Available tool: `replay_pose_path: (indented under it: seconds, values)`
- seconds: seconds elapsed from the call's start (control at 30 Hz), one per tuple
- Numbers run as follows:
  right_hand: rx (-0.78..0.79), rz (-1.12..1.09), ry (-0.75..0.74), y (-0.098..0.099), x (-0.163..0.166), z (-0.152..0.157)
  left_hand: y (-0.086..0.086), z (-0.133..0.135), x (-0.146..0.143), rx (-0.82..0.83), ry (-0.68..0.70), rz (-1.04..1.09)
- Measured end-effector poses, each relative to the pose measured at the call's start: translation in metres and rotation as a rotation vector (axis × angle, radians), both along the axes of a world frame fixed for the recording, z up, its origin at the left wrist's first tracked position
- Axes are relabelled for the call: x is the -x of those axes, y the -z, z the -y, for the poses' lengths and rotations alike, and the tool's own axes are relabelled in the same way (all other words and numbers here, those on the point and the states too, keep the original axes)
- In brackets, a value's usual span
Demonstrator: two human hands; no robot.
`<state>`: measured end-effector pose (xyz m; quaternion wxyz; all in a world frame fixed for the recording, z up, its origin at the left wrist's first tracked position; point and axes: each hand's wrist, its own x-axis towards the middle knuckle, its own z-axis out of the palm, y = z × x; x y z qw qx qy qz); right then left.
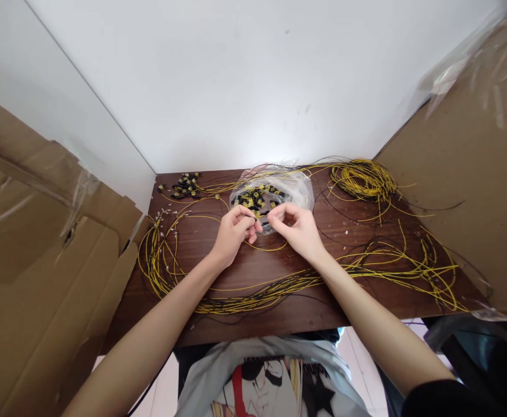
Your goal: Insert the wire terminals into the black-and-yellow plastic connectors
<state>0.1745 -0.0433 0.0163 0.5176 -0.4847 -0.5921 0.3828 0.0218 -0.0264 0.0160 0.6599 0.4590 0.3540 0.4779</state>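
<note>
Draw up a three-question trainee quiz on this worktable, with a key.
1. True or false: cardboard flanks the table on both sides.

2. What lies at the table's back right?
A) A pair of scissors
B) A coil of yellow wire
C) A cup

3. Fill in: the left hand and right hand are by a clear plastic ___ with black-and-yellow parts.

Key:
1. True
2. B
3. bag

I look through one head-worn camera, forward and down from near above, the white wall (253, 81) filling the frame's top, the counter (257, 265) its middle.
</note>
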Motion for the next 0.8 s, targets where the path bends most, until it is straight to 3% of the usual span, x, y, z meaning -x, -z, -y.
replay_pose_path:
  seconds: [0.2,0.4,0.6,0.8]
  values:
    - [0.014,-0.029,-0.034,-0.0008,0.0006,-0.0002,-0.0040,0.0017,-0.0020,0.044,0.023,0.042]
    - [0.076,-0.082,-0.059,-0.0020,0.0004,-0.0007,-0.0005,-0.0005,-0.0018,-0.075,-0.113,-0.011]
    - [0.079,-0.054,-0.051,-0.0013,-0.0003,-0.0014,0.0026,-0.0003,-0.0013,-0.189,-0.146,-0.119]
    - [0.080,-0.031,-0.061,-0.0011,0.0002,-0.0014,0.0034,-0.0012,-0.0013,-0.181,-0.189,-0.142]
